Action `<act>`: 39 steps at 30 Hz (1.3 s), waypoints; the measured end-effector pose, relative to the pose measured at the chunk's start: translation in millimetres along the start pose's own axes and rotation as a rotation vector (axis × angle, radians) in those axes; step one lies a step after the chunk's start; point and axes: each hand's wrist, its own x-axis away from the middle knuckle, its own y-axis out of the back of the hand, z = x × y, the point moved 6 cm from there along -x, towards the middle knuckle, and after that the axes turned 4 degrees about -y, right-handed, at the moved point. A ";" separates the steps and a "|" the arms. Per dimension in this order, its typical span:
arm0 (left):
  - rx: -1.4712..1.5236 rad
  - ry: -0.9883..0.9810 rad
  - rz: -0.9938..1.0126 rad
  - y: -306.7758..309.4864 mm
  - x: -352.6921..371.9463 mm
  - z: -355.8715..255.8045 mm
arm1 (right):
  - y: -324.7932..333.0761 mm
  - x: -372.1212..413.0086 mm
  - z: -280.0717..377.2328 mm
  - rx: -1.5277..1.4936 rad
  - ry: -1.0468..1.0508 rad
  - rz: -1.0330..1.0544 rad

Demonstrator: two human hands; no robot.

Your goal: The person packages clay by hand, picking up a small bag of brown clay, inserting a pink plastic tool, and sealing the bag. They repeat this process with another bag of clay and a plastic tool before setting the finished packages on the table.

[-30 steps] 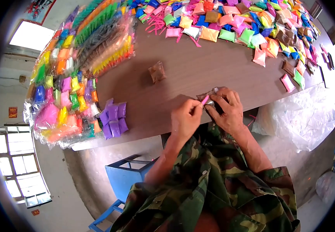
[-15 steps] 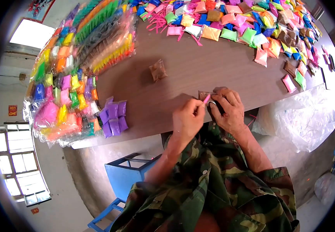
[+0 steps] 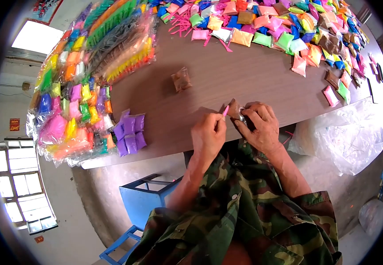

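Note:
Between the thumb and fingers of my left hand [image 3: 209, 134] is a thin pink plastic stick [image 3: 226, 110], its tip pointing up and away from me. My right hand [image 3: 261, 127] grips a small clear packet of brown clay-like stuff [image 3: 234, 108] by its near end, close to the table's front edge. The stick's tip is right beside the packet's left side. Farther off to the left, another brown packet [image 3: 181, 80] lies alone on the table. A cluster of purple packets [image 3: 130, 132] rests near the front edge at the left.
Bundled colourful packets in clear plastic [image 3: 74, 106] line the table's left end. A large heap of loose packets [image 3: 284, 26] covers the far right, with pink sticks [image 3: 182, 23] at its left. Clear plastic sheeting [image 3: 339, 137] hangs by the right edge; a blue stool [image 3: 145, 196] stands below.
My left hand has drawn a little left with the pink stick, away from the right hand. The brown packet in my right hand is now tilted up and shows more.

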 end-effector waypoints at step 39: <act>0.038 0.006 0.058 6.0 -30.3 22.7 | -2.9 -0.6 5.9 0.022 -0.002 -0.019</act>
